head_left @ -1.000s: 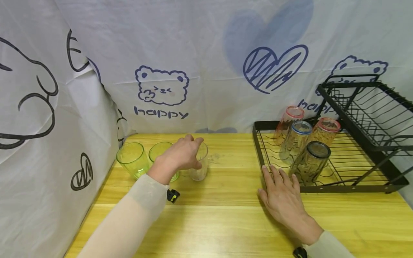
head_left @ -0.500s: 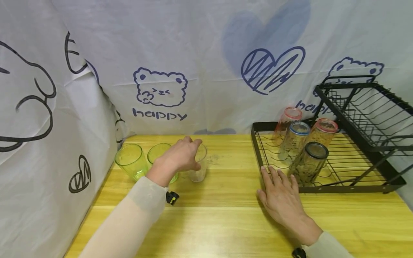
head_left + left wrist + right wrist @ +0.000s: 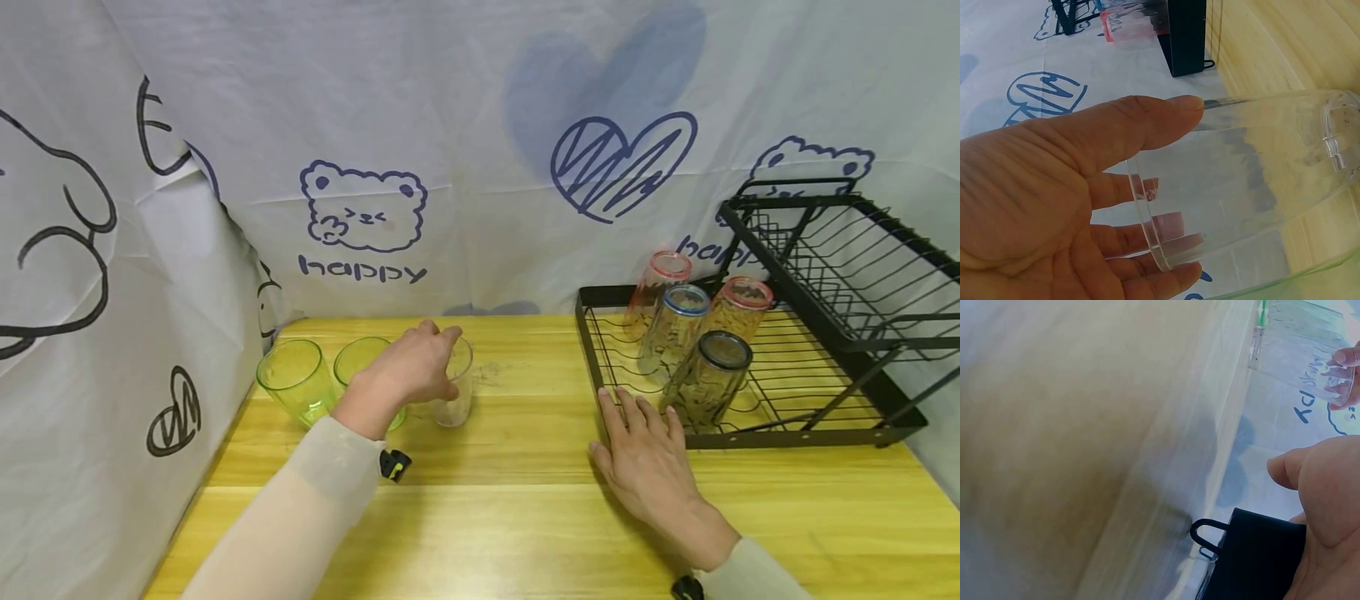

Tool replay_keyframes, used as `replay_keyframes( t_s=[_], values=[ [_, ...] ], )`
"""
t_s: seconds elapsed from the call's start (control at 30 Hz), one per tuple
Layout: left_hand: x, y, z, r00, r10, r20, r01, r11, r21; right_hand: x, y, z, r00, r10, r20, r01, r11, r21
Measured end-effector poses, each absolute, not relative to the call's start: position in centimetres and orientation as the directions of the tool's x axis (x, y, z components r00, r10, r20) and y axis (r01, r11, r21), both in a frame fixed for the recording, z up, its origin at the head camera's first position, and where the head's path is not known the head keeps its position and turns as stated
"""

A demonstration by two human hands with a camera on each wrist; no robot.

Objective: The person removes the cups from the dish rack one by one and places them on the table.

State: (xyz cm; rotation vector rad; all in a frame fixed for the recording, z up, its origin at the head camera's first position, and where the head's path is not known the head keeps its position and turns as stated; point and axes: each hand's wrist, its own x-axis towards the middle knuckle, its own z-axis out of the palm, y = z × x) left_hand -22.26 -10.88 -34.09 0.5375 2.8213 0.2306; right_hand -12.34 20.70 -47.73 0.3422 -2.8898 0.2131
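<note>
My left hand reaches over a clear drinking glass that stands on the table. In the left wrist view, the thumb lies along one side of this glass and the fingers wrap past its rim on the other. Beside it, partly behind the hand, is a green-tinted glass, with a second green glass further left. My right hand rests with extended fingers at the front left corner of a black dish rack. The palm is against the rack's dark side wall in the right wrist view.
Inside the rack's lower tray stand several glasses: a black-topped one, a blue-topped one, and red-topped ones behind. A raised wire tier overhangs the right side. A printed white cloth hangs behind the wooden table.
The whole scene has shifted slightly left and down in the head view. Both hands and all the glasses keep their places relative to each other.
</note>
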Motion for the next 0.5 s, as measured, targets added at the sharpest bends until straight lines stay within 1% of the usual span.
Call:
replay_keyframes(
  t_s=[0.37,0.5],
  values=[
    [-22.3,-10.7,-34.1,-0.900,0.368,-0.233,0.329,0.925,0.191,-12.4,20.7,-47.5,-0.949,-0.214,0.231,-0.247,0.961,-0.125],
    [-22.3,-10.7,-34.2,-0.900,0.373,-0.224,0.337,0.924,0.182,-12.4,20.9,-46.6,-0.950,-0.210,0.231,-0.251,0.954,-0.164]
  ],
)
